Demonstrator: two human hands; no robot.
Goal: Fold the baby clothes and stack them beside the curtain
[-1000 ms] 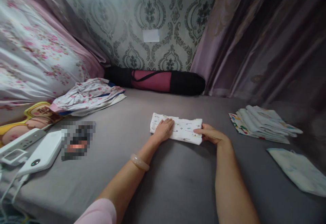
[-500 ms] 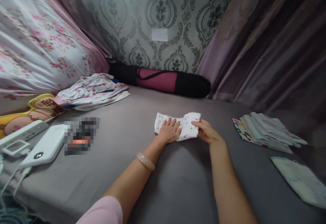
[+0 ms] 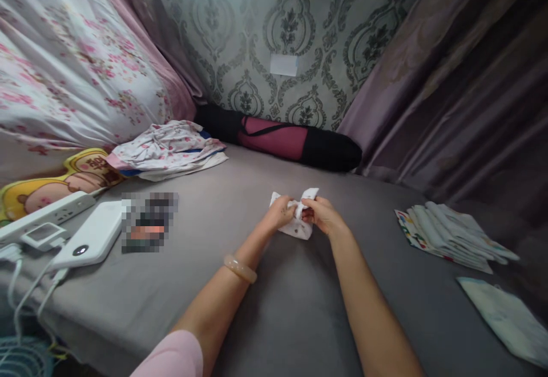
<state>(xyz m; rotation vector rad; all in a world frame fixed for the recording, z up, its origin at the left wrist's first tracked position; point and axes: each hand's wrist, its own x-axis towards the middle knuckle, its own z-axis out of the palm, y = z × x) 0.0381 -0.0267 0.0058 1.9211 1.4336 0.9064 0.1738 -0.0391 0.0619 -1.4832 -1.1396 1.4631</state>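
A white printed cloth (image 3: 297,229), partly folded, lies on the grey sheet in front of me. My left hand (image 3: 282,211) is closed at the cloth's left part, its fingertips pinching the fabric near the middle. Between the thumb and fingers of my right hand (image 3: 324,214) is the right part of the cloth, raised off the sheet in a narrow fold. The two hands are close together, and they cover much of the cloth.
Folded cloths (image 3: 454,234) are stacked at the right, with a pale packet (image 3: 505,320) nearer me. At the left are a power bank (image 3: 92,234), a power strip (image 3: 55,214) with cables, and crumpled clothes (image 3: 169,151). A long black-and-maroon bag (image 3: 274,140) lies along the wall.
My left hand has gone from lying flat on the cloth to pinching it. My right hand has moved left, lifting and folding the cloth's right part inward. The view has shifted slightly.
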